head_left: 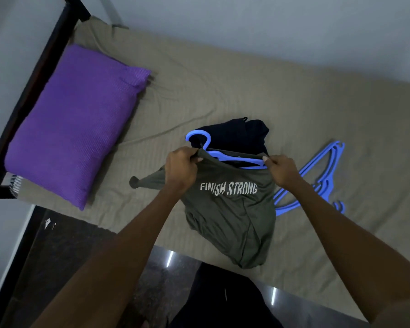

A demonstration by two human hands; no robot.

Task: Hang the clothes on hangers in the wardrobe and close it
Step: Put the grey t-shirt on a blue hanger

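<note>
At my ten o'clock a purple pillow point(76, 121) lies on the tan bedsheet point(223, 86), beside the black bed frame point(33, 74). Dark floor point(81, 245) at seven o'clock.

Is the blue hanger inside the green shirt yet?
Partly in. The blue hanger's bar sits in the green shirt's collar; its hook sticks out. Both hands pinch the collar.

Blue hanger point(232, 158) mostly hidden inside the green shirt point(234, 209), dark clothes point(237, 136) partly covered behind it, bed point(294, 95) cut off at right edge
</note>
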